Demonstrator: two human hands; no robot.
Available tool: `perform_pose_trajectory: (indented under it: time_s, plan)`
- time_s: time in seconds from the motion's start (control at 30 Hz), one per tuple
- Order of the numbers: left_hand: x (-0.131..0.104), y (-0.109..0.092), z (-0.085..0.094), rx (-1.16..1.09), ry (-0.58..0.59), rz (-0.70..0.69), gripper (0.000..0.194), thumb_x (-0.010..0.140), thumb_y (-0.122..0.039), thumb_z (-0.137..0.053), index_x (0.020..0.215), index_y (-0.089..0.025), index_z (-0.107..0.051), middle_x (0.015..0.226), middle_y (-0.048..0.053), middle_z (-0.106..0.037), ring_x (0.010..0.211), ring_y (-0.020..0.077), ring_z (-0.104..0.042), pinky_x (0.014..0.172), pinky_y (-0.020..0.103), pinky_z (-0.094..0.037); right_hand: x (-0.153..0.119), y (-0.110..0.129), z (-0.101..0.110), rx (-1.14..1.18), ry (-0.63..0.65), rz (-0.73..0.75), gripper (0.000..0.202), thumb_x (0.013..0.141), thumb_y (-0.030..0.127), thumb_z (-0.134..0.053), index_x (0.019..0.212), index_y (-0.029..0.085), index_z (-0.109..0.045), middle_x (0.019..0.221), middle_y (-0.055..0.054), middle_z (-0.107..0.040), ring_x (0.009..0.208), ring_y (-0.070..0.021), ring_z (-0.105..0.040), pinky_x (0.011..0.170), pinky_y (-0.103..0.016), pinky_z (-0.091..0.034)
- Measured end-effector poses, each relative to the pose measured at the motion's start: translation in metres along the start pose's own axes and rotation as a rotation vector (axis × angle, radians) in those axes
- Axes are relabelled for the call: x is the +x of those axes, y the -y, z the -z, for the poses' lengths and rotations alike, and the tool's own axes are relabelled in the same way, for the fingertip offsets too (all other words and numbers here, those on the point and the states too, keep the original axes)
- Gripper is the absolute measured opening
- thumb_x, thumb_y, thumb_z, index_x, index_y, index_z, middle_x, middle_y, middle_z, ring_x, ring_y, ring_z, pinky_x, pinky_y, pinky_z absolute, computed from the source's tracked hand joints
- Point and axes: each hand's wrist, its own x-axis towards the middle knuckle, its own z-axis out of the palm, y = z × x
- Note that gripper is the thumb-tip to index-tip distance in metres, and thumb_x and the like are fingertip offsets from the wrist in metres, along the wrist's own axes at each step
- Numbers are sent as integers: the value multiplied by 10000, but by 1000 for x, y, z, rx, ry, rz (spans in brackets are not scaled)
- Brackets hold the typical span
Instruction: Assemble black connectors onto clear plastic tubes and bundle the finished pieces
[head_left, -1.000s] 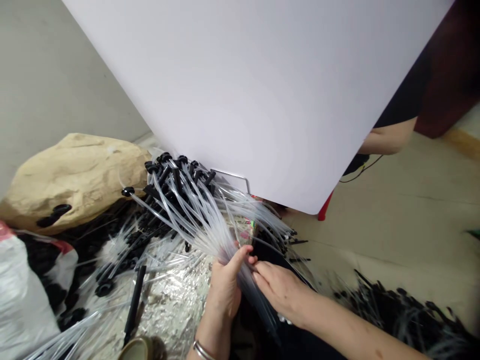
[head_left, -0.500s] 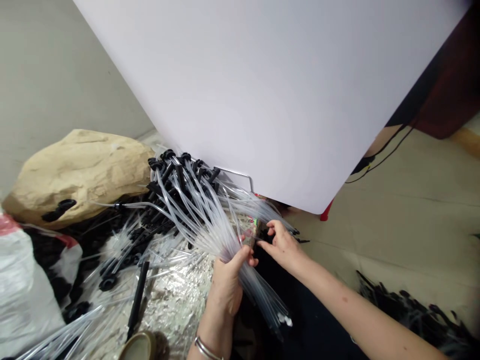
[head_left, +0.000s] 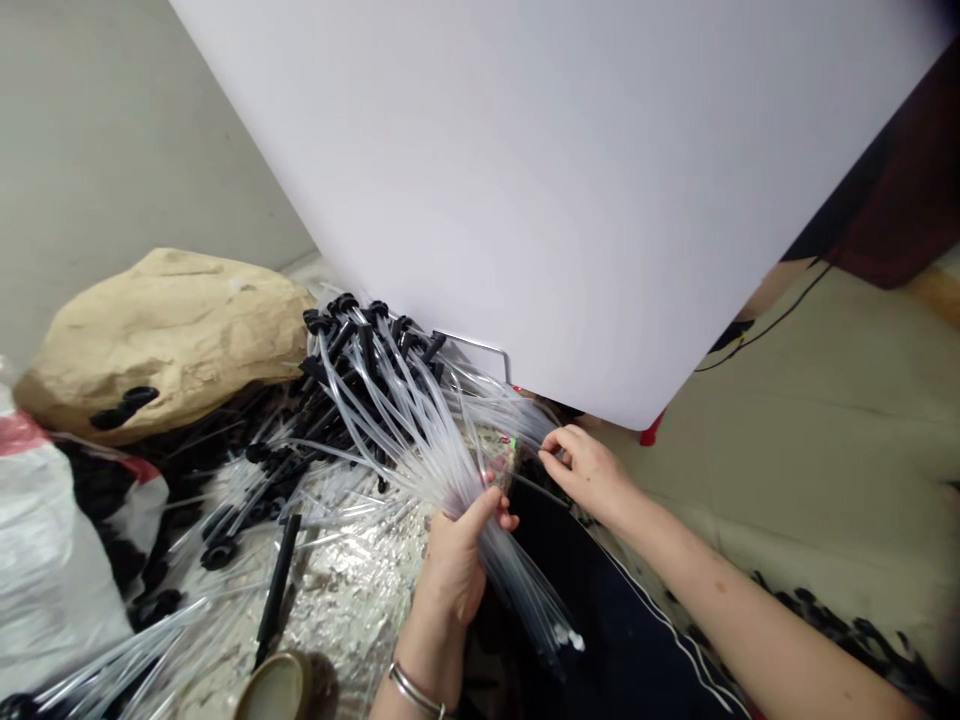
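My left hand (head_left: 459, 560) is closed around a thick bundle of clear plastic tubes (head_left: 442, 450), thumb across the top. Their near ends (head_left: 559, 630) stick out below the hand, a few with white tips. At the far end, black fittings (head_left: 367, 325) lie heaped on the pile. My right hand (head_left: 589, 470) is off to the right of that bundle, thumb and fingers pinched together. It is beside a second spread of clear tubes (head_left: 517, 415); what the fingertips hold, if anything, is too small to make out.
A large white panel (head_left: 510, 180) slants over the far side. On the left lie a tan wrapped bundle (head_left: 172, 340) and a white sack (head_left: 52, 540) with black parts. A black rod (head_left: 279, 585) and a round container (head_left: 274, 690) sit on the shiny work surface (head_left: 352, 590).
My right hand has moved slightly away from the bundle, up and right, and its fingers have come together. The left hand keeps its hold. A single tube stretched out to the left has swung down.
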Motion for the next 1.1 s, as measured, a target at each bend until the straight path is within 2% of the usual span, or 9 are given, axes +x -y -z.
perform_pose_trajectory:
  time_s: [0.2, 0.3, 0.43, 0.57, 0.63, 0.77, 0.83, 0.97, 1.1]
  plan:
    - [-1, -1, 0, -9, 1, 21, 251, 660, -214, -738, 867, -131, -621, 613, -14, -613, 507, 83, -551, 597, 245, -500, -17, -1, -19, 126, 199, 26, 216, 800, 270, -521, 948, 169, -643, 662, 18, -609, 575, -111, -538, 551, -218, -404]
    - [0, 0, 1, -31, 32, 19, 220, 672, -217, -730, 840, -130, -617, 613, -12, -611, 509, 82, -554, 582, 229, -491, -18, -3, -28, 126, 223, 46, 153, 779, 221, -538, 810, 161, -675, 702, -14, -604, 627, -130, -543, 595, -244, -409]
    - [0, -1, 1, -40, 8, 40, 224, 649, -227, -753, 808, -137, -623, 624, -5, -632, 533, 99, -588, 586, 234, -504, -21, 1, -15, 140, 212, 58, 175, 816, 255, -510, 745, 174, -648, 805, -39, -624, 780, -157, -571, 721, -274, -418]
    - [-2, -2, 0, -46, 4, 32, 226, 650, -226, -754, 831, -137, -652, 913, 81, -705, 869, 218, -658, 767, 339, -533, -40, 21, -2, 160, 280, 37, 241, 886, 299, -402, 813, 193, -606, 669, 6, -619, 622, -130, -573, 593, -240, -415]
    - [-2, -2, -1, -53, 40, 31, 225, 685, -237, -727, 871, -133, -653, 992, 104, -703, 947, 242, -644, 823, 360, -517, -52, 31, -3, 130, 306, 82, 240, 893, 285, -383, 868, 191, -602, 770, -20, -641, 706, -145, -591, 641, -253, -427]
    - [-4, -1, -2, -22, -17, 43, 223, 676, -241, -734, 848, -148, -628, 836, 73, -725, 751, 202, -678, 687, 320, -539, -63, 33, -9, 108, 336, 159, 303, 913, 301, -336, 877, 179, -611, 889, -67, -626, 829, -182, -586, 742, -303, -436]
    - [-4, 1, -2, -4, -46, 12, 246, 642, -236, -759, 834, -157, -627, 766, 37, -712, 659, 170, -664, 611, 280, -528, -58, 23, -9, 169, 271, 138, 349, 923, 347, -306, 852, 187, -607, 843, -54, -606, 775, -168, -583, 719, -296, -449]
    - [-2, 4, -1, 48, -27, -20, 230, 631, -248, -763, 790, -123, -653, 634, 6, -657, 564, 125, -620, 586, 241, -506, -29, -2, -9, 157, -54, 33, 276, 873, 327, -384, 1059, 177, -522, 959, -71, -561, 741, -147, -577, 735, -309, -472]
    - [-1, 2, 0, 59, -19, 0, 202, 647, -244, -753, 751, -108, -646, 610, 6, -628, 556, 116, -602, 566, 231, -492, 1, -13, -16, 79, -123, 18, 214, 802, 265, -462, 996, 185, -508, 957, -71, -531, 777, -166, -568, 722, -318, -465]
